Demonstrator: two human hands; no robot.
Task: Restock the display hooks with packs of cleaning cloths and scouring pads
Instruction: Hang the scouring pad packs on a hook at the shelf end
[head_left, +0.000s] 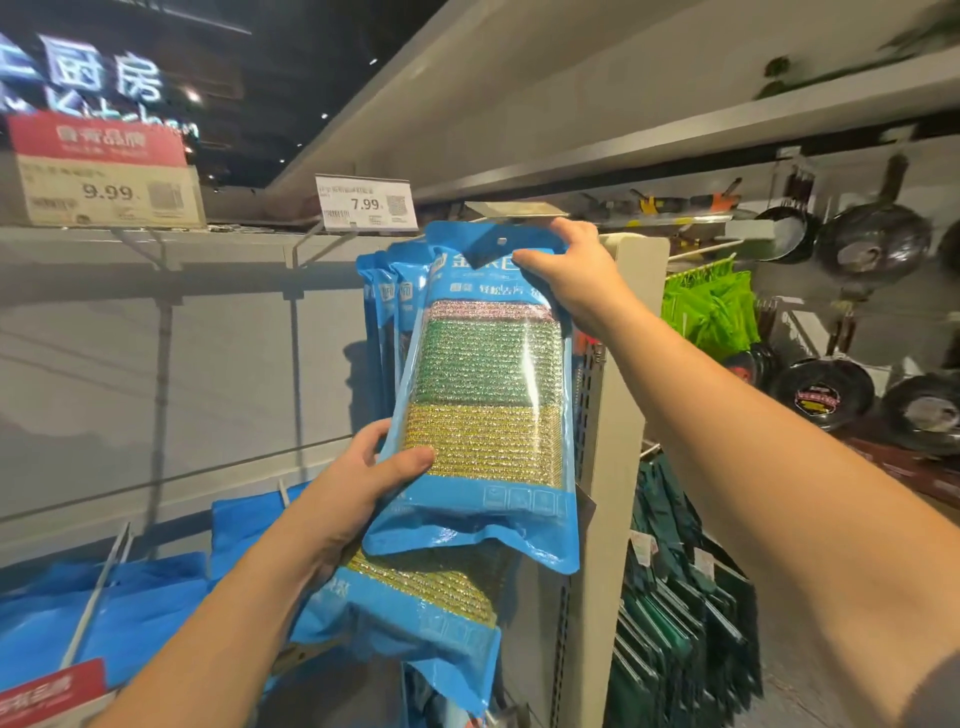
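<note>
Item: blue plastic pack of scouring pads (485, 395), clear window showing pink, green and gold metallic-weave pads stacked top to bottom. Position: held upright, slightly tilted, in front of the grey display panel (156, 374), its punched hang hole at the top edge level with the tip of a metal display hook (511, 209). Whether the hook has entered the hole cannot be told.

Right hand (574, 275): grips the pack's top right corner, thumb across the front, fingers curled over the upper edge.

Left hand (358, 488): holds the lower left side of the same pack, thumb pressed on the front beside the gold pad, fingers wrapped behind. A second identical blue pack (415, 618) lies below and behind the first, partly covered by it and against the left palm; which fingers hold it cannot be told.

Already hanging: a row of matching blue packs (387, 312) just behind the held one, on the same upper row.

Fixtures: white price label reading 7.99 (363, 203) above the hanging row; red-topped price label reading 9.99 (106, 171) to the far left. Bare metal hooks (104, 587) jut out lower left over blue flat packs (130, 608).

Adjacent bay, right of the cream upright post (618, 415): dark frying pans (872, 244) hanging and stacked, bright green items (711, 306), dark green packs (675, 597) below.
</note>
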